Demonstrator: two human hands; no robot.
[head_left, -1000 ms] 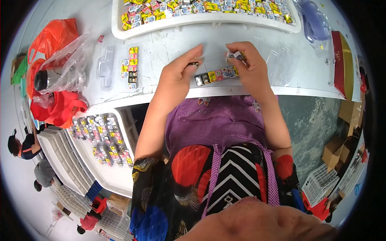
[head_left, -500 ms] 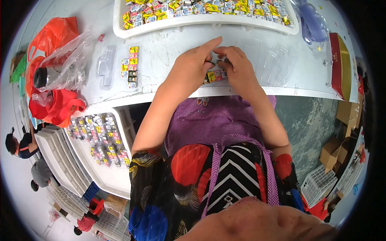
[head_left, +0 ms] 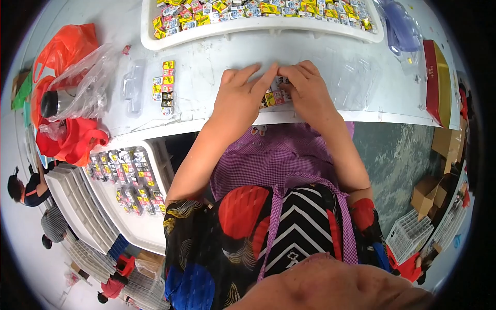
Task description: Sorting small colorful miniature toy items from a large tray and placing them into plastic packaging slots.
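Both hands meet over a short row of small coloured packets (head_left: 273, 96) lying on the white table (head_left: 217, 77), near its front edge. Left hand (head_left: 238, 98): palm down, fingers stretched forward and slightly spread, index fingertip touching the right hand's fingertips above the row. Right hand (head_left: 309, 92): fingers curled down over the right end of the row, tips pressed on or around the packets; whether any packet is lifted or only pinned to the table cannot be told, the fingers cover it. Row's long axis runs left-right along the table edge, tilted slightly up toward the right; only its left part shows between the two hands. To the left, apart from the hands, a second column of coloured packets (head_left: 166, 88) lies with its long axis pointing away from the person, beside a clear plastic blister shell (head_left: 133, 88). White tray (head_left: 248, 27) full of like packets sits farther back.
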